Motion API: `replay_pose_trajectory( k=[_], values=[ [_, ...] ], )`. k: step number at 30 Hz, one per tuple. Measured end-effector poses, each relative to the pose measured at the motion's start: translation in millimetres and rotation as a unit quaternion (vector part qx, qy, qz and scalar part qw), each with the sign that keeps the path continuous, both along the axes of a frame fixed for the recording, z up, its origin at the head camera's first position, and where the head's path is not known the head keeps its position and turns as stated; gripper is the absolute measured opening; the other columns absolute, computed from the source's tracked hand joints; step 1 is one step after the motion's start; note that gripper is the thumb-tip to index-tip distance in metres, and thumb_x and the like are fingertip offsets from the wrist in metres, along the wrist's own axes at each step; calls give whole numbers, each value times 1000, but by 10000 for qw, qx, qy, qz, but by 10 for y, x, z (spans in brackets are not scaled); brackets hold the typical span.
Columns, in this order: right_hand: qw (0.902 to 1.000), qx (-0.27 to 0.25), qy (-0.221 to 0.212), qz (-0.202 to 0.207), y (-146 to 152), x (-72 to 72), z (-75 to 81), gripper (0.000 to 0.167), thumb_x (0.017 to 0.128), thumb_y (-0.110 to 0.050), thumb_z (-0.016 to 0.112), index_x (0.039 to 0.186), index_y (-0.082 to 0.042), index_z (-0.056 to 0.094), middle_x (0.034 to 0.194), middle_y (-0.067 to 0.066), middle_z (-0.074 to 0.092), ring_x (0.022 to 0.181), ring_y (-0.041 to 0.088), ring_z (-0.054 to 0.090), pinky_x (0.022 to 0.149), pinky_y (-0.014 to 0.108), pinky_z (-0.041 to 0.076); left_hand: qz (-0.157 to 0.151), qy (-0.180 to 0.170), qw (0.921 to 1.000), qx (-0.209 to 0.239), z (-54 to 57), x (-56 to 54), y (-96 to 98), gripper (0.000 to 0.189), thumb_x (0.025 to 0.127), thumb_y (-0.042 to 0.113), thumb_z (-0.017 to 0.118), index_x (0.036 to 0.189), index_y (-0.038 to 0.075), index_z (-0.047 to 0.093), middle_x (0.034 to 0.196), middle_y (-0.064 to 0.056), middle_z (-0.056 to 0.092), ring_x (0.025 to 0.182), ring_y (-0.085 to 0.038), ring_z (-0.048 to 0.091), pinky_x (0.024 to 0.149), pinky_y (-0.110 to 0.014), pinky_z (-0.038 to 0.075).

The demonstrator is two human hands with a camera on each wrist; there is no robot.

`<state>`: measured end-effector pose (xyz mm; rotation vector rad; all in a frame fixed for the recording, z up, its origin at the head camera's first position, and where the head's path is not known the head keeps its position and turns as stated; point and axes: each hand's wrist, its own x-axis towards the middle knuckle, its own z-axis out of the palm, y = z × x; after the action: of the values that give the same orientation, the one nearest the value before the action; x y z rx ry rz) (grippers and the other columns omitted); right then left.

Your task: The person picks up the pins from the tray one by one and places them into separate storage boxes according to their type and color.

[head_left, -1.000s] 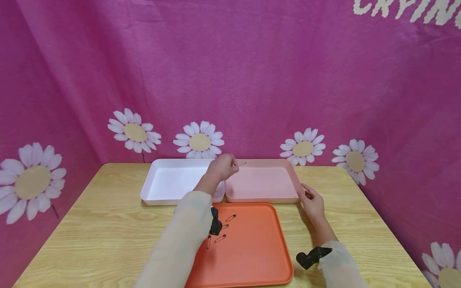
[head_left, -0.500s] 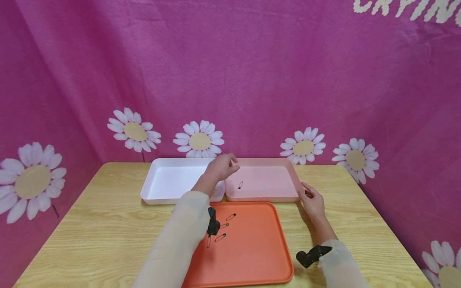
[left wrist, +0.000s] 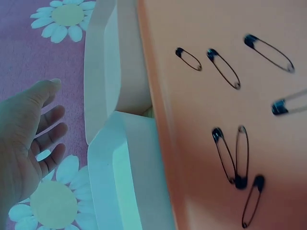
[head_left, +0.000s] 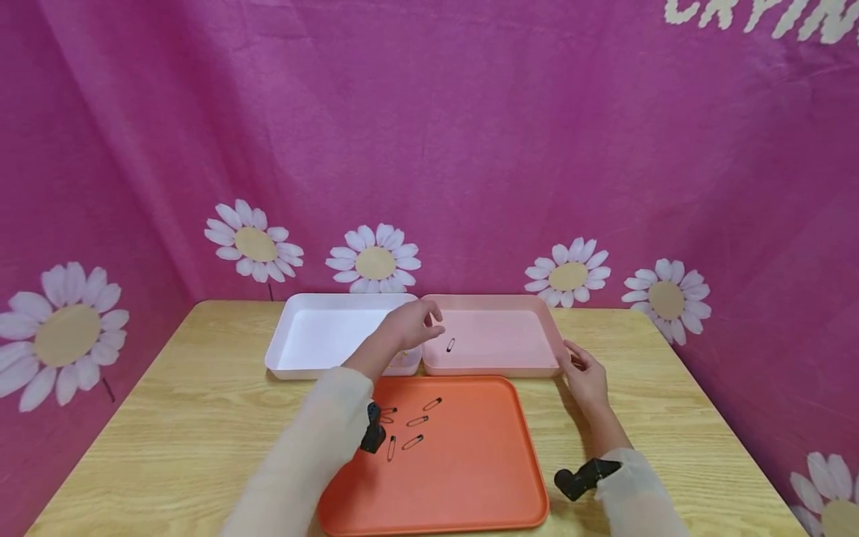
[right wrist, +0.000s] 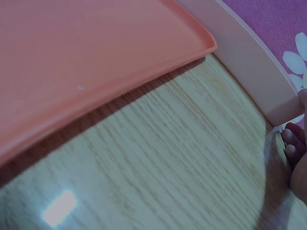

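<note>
A black-headed safety pin [head_left: 450,345] lies in the left part of the pink tray [head_left: 493,373]. My left hand [head_left: 411,325] hovers where the white tray [head_left: 335,371] meets the pink one, with relaxed fingers [left wrist: 53,129] and nothing held. At the pink tray's front right corner, my right hand [head_left: 585,375] holds the rim between thumb and fingers; the right wrist view catches only some curled fingers [right wrist: 291,136]. Several safety pins [left wrist: 223,68] are scattered on the orange tray [head_left: 470,477], some partly covered by the left wrist in the head view.
Small yellowish bits [head_left: 403,359] show in the white tray's near right corner, too small to identify. All trays stand on a wooden table [head_left: 181,418]. Behind it hangs a magenta cloth [head_left: 470,149] with daisies. Black cameras [head_left: 587,479] are strapped to both wrists.
My left hand has let go of a safety pin, which dropped into the pink tray, and then drew back slightly left and toward me. My right hand stays at the corner.
</note>
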<state>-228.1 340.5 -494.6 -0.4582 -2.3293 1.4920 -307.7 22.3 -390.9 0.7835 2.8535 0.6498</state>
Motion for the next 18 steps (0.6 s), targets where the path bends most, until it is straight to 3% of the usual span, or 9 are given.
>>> replay_pose_trajectory(
  k=[18],
  values=[
    [10000,-66,62,-20,-7,13,-3,44,94,-23,56,133,-5,51,126,25,54,79,-19,42,71,0,36,-303,229,9993,-20,-122,145,-259,23,88,28,65,104,13,63,92,-2,63,85,-17,56,81,-33,47]
  ],
)
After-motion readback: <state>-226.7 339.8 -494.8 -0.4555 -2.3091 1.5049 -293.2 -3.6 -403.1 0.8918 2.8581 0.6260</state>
